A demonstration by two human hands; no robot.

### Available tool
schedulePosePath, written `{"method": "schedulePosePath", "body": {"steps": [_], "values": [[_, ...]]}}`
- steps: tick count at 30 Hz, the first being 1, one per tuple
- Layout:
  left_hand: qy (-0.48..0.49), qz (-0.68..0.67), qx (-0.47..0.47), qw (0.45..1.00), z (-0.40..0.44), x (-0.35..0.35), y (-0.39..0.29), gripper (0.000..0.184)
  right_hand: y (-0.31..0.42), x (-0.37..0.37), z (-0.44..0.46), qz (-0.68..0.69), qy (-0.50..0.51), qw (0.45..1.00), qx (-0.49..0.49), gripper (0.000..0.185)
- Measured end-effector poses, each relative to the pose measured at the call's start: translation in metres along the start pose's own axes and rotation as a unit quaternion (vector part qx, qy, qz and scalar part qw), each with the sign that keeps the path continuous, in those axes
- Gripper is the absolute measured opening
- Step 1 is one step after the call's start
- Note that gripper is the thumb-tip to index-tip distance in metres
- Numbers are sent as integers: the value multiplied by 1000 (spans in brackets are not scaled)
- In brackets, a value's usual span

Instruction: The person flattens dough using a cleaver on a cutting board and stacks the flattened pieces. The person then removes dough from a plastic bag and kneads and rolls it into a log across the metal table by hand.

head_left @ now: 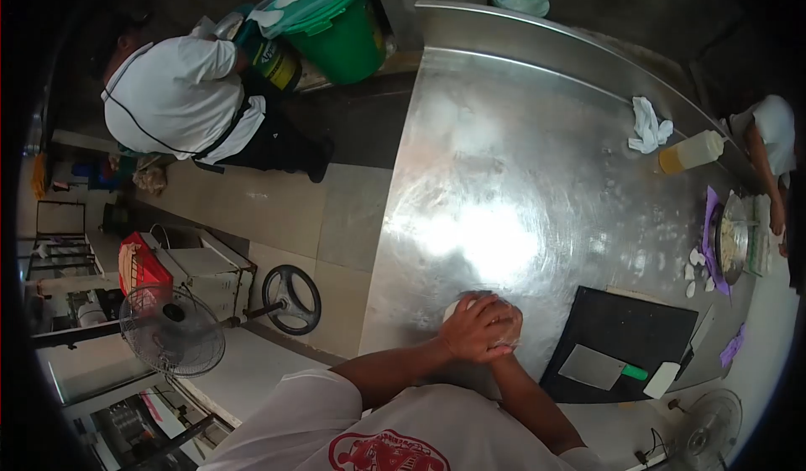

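Note:
My left hand [472, 330] lies across my right hand [508, 327], both near the front edge of the steel table [470, 160]. Under them is a pale lump that looks like dough [451, 310]. Only a bit of it shows past my left fingers; my hands hide the rest. The fingers of both hands curve over and press down on it. To the right of my hands is a black board [621, 324] bearing a cleaver [592, 367] with a green handle and a white scraper [662, 379].
At the right are a squeeze bottle [693, 152] of yellow liquid, a white cloth [648, 127], a metal bowl [732, 240] and small white pieces [696, 258]. A co-worker [176, 97] stands by a green bin [342, 39]; another person's arm [766, 173] reaches in. A fan [172, 330] stands left.

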State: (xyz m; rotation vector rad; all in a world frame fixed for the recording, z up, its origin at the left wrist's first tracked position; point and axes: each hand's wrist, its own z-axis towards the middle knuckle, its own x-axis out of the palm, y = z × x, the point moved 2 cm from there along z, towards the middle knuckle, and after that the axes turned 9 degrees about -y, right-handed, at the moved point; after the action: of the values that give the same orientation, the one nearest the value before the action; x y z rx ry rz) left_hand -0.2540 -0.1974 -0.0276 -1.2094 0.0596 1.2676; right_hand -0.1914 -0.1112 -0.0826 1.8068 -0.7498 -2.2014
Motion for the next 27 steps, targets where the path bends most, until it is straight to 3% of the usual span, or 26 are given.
{"method": "schedulePosePath", "body": {"steps": [4,6,9,10,12,13,14,15,16,17,18,19,20,22,23,27], "values": [[-34,39,0,999,21,14,2,47,-24,-1,33,-1,39,999,32,27],[-40,41,1,998,20,28,10,56,-30,-3,50,-5,45,998,53,26],[-100,-5,-67,993,23,23,15,72,-32,-14,47,-24,-171,981,-87,28],[-146,29,-98,984,18,24,16,67,-29,-21,33,-30,-235,962,-135,31],[-6,86,-228,970,0,7,13,60,-19,-34,21,15,-205,971,-122,28],[-5,87,-226,970,-13,-8,6,60,-12,-38,13,64,-166,979,-103,25],[41,-35,-295,954,-19,-30,-7,57,7,-52,7,65,-169,978,-106,25],[87,-156,-359,916,-24,-44,-20,55,33,-73,-2,189,-149,970,12,23],[88,-154,-362,915,-27,-52,-32,55,47,-79,-17,309,-122,934,135,20],[83,-151,-382,908,-29,-58,-41,55,24,-42,-35,245,-112,941,206,22],[79,-149,-404,899,-36,-57,-47,55,39,-51,-43,81,-187,978,43,26],[-34,-80,-315,945,-54,-36,-43,54,41,-43,-58,11,-186,982,25,29],[-35,-78,-318,944,-60,-33,-45,54,39,-32,-70,-57,-186,981,5,32],[-4,37,-85,996,-53,-26,-54,52,34,-12,-70,-25,-152,988,13,30],[7,26,-31,999,-52,-21,-49,51,28,-2,-70,7,-117,993,25,29],[39,9,-12,999,-32,-1,-23,57,-1,7,-54,-6,-86,996,27,30]]}}
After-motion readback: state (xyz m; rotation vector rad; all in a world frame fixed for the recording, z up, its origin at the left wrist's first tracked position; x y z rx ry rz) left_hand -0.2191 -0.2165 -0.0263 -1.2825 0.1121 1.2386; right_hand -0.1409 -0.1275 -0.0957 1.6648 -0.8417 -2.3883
